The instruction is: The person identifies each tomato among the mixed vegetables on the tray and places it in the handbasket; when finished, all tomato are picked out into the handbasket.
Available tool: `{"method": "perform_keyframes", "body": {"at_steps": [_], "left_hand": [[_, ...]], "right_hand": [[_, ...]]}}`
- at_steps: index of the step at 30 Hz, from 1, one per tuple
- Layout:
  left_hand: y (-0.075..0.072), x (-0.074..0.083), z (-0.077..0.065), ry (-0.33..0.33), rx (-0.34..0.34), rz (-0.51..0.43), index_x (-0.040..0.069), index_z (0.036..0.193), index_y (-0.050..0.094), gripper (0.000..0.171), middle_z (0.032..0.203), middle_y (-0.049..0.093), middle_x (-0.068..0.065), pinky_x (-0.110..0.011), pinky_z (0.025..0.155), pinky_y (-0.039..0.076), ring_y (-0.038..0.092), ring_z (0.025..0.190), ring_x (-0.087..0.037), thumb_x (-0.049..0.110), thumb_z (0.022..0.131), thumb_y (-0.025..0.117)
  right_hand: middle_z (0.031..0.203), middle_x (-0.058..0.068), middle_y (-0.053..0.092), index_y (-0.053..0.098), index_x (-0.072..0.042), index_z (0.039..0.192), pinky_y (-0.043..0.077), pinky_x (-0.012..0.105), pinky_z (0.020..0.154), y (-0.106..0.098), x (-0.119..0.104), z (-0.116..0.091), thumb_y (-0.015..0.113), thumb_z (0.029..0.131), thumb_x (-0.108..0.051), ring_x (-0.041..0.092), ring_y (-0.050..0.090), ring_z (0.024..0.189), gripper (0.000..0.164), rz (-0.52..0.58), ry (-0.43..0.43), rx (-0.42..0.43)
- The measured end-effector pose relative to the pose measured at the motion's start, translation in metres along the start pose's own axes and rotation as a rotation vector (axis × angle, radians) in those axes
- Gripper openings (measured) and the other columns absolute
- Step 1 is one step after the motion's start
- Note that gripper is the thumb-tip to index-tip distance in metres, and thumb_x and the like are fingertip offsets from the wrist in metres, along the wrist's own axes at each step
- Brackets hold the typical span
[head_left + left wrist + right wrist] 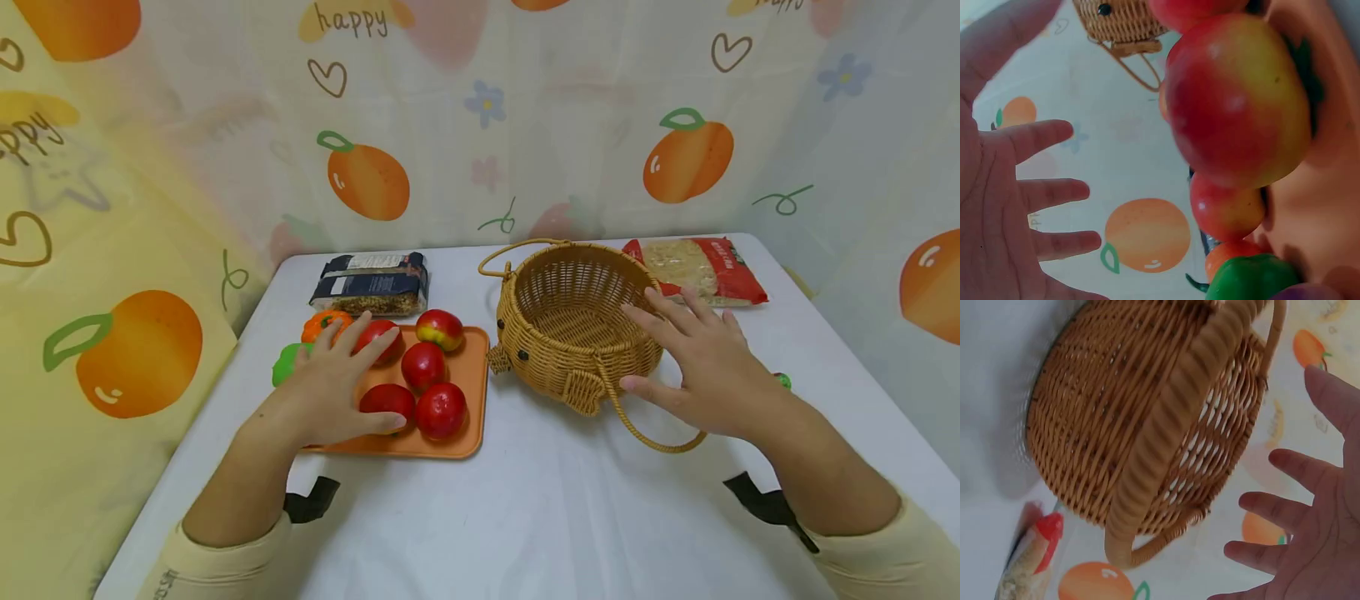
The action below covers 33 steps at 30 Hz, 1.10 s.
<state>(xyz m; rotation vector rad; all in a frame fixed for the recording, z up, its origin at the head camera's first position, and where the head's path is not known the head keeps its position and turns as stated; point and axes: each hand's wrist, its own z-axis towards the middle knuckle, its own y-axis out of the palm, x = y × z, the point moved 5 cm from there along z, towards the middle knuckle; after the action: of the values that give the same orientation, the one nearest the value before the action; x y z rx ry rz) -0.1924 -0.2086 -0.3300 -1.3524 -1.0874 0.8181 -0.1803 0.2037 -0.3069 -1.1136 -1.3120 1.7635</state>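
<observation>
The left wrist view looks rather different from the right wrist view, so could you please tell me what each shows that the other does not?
Only the left wrist view shows the left hand, the red-and-yellow fruit, the orange tray and the green pepper. Only the right wrist view shows the right hand and the bag with red packaging. Both share the wicker basket, cut off by the frame, and the backdrop printed with oranges.

On the white table (525, 517) before me sit an orange tray (477, 375), a wicker basket (547, 367) to its right, a dark packet (371, 285) behind the tray, a red-and-clear bag (697, 267) behind the basket and (mostly hidden from me) a green thing (783, 380).
</observation>
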Motion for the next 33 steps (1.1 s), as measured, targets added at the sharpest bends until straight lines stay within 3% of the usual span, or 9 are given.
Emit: {"method": "perform_keyframes", "body": {"at_steps": [9, 15, 27, 33], "left_hand": [[0.016, 0.006, 0.000, 0.019, -0.086, -0.046, 0.014, 0.156, 0.044, 0.089, 0.163, 0.033, -0.019, -0.070, 0.100, 0.046, 0.031, 0.145, -0.052, 0.051, 0.084, 0.080], [0.025, 0.014, 0.006, 0.065, -0.114, -0.052, 0.009, 0.149, 0.053, 0.075, 0.156, 0.043, -0.021, -0.063, 0.103, 0.049, 0.040, 0.142, -0.047, 0.040, 0.086, 0.081], [0.032, 0.014, 0.011, 0.101, -0.165, -0.060, 0.012, 0.129, 0.071, 0.045, 0.126, 0.067, -0.011, -0.049, 0.093, 0.059, 0.058, 0.122, -0.033, 0.022, 0.087, 0.083], [0.032, 0.010, 0.009, 0.086, -0.177, -0.086, 0.015, 0.128, 0.072, 0.043, 0.127, 0.067, -0.011, -0.050, 0.092, 0.059, 0.059, 0.122, -0.034, 0.020, 0.087, 0.083]], "right_hand": [[0.158, 0.012, 0.046, 0.054, -0.023, 0.150, 0.022, 0.083, 0.108, 0.014, -0.019, 0.004, 0.077, 0.088, -0.049, 0.050, 0.027, 0.149, 0.070, 0.024, -0.011, -0.024], [0.147, 0.016, 0.058, 0.062, -0.014, 0.140, 0.030, 0.070, 0.114, 0.017, -0.023, 0.004, 0.080, 0.087, -0.039, 0.051, 0.035, 0.145, 0.061, 0.015, -0.043, 0.009], [0.134, 0.016, 0.067, 0.071, -0.017, 0.131, 0.040, 0.072, 0.106, 0.015, -0.025, 0.005, 0.082, 0.086, -0.041, 0.050, 0.045, 0.138, 0.052, 0.007, -0.058, 0.095], [0.124, 0.015, 0.072, 0.076, -0.015, 0.122, 0.047, 0.069, 0.100, 0.016, -0.026, 0.009, 0.086, 0.081, -0.036, 0.048, 0.053, 0.131, 0.048, 0.012, -0.071, 0.164]]}}
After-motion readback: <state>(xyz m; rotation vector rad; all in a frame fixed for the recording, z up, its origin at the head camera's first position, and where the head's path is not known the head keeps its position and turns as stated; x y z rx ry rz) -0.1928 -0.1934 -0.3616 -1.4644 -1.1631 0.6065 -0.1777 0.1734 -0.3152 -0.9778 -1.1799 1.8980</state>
